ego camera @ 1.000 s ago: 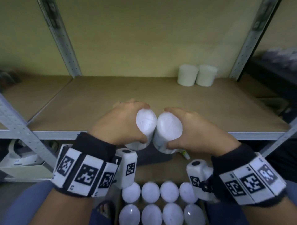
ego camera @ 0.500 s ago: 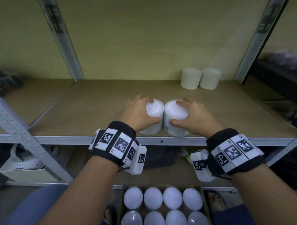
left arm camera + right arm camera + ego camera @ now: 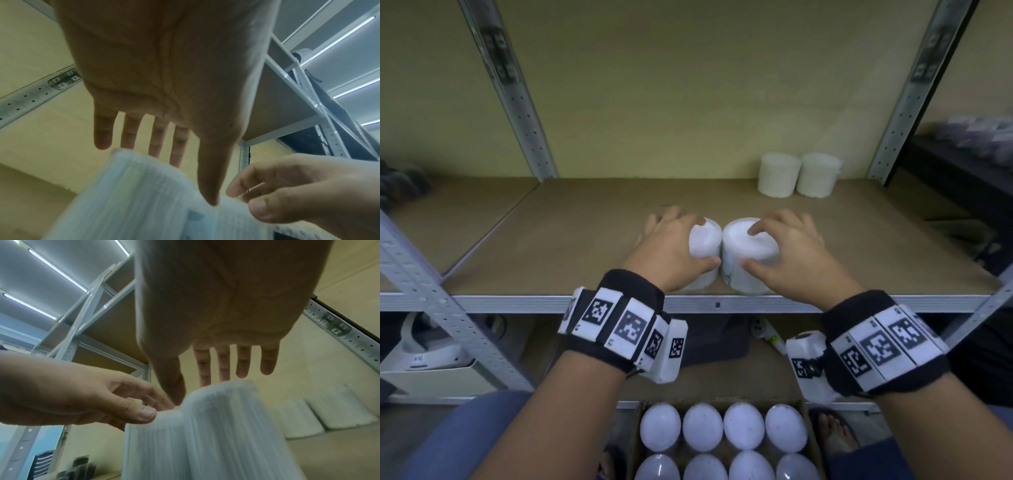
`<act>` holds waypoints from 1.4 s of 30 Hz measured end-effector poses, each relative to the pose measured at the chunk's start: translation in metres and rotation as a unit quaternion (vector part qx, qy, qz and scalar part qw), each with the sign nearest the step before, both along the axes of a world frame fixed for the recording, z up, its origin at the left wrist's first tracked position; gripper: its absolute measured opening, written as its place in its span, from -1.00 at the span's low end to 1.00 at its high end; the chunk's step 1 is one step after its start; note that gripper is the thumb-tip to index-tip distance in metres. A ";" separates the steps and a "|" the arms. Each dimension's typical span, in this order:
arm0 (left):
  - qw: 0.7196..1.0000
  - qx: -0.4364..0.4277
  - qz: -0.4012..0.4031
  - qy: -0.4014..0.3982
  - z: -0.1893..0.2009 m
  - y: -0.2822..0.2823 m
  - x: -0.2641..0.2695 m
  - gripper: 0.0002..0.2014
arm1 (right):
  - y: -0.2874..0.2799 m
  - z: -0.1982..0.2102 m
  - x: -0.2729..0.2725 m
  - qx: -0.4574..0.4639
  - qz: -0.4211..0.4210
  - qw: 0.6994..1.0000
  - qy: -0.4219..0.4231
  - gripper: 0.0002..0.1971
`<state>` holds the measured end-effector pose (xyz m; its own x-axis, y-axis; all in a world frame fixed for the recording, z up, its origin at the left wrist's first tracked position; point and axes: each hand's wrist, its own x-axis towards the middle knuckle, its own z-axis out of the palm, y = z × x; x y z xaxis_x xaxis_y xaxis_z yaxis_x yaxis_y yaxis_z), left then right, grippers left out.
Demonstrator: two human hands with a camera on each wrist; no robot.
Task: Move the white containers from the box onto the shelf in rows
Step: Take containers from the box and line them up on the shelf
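Two white ribbed containers stand side by side near the front edge of the brown shelf (image 3: 585, 240). My left hand (image 3: 678, 240) hovers over the left container (image 3: 703, 240), and in the left wrist view its fingers (image 3: 131, 129) are straight, with the thumb tip at the left container's (image 3: 133, 194) top. My right hand (image 3: 777, 246) is spread over the right container (image 3: 753, 253), its fingers (image 3: 242, 360) straight above the right container's (image 3: 216, 434) rim. Two more containers (image 3: 779, 174) (image 3: 818, 174) stand at the back right. The cardboard box (image 3: 635, 445) below holds several containers (image 3: 722, 431).
Grey perforated uprights (image 3: 517, 102) (image 3: 900, 102) frame the shelf bay, and its metal front rail (image 3: 517, 303) runs under my wrists. On the lower shelf lie a white device (image 3: 424, 353) at the left and a dark cloth (image 3: 715, 339). A sandalled foot (image 3: 832, 435) is beside the box.
Both hands carried the two containers forward from above the box onto the shelf and set them down upright. The fingers have since straightened and loosened from the containers.
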<state>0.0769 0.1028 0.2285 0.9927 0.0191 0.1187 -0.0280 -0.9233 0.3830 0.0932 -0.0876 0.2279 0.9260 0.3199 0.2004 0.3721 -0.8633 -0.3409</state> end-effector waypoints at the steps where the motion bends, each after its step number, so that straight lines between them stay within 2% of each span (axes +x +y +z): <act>1: 1.000 -0.007 0.001 -0.015 0.002 -0.002 -0.005 -0.46 | -0.001 0.002 -0.002 0.007 0.004 1.000 -0.010 -0.57; 5: 1.000 -0.005 -0.005 -0.025 0.004 -0.006 -0.016 -0.68 | -0.004 0.008 -0.005 -0.022 0.030 0.999 0.008 -0.75; 11: 0.999 -0.026 0.007 -0.045 0.003 -0.006 -0.011 -0.75 | -0.001 0.011 -0.002 -0.020 0.026 0.999 0.011 -0.77; 17: 0.997 -0.034 0.000 -0.068 0.000 -0.001 0.007 -0.73 | 0.003 0.011 0.015 0.003 0.004 1.000 0.023 -0.77; 35: 0.996 -0.065 0.012 -0.063 -0.005 0.011 0.167 -0.76 | 0.039 0.002 0.177 0.010 -0.047 0.999 0.015 -0.74; 42: 0.996 -0.043 0.017 -0.077 -0.005 0.015 0.217 -0.74 | 0.048 0.000 0.225 0.020 -0.037 0.999 -0.018 -0.76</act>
<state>0.2935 0.1183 0.2235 0.9615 0.0694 0.2660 -0.0615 -0.8888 0.4541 0.3182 -0.0396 0.2275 0.9389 0.2408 0.2459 0.3197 -0.8749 -0.3639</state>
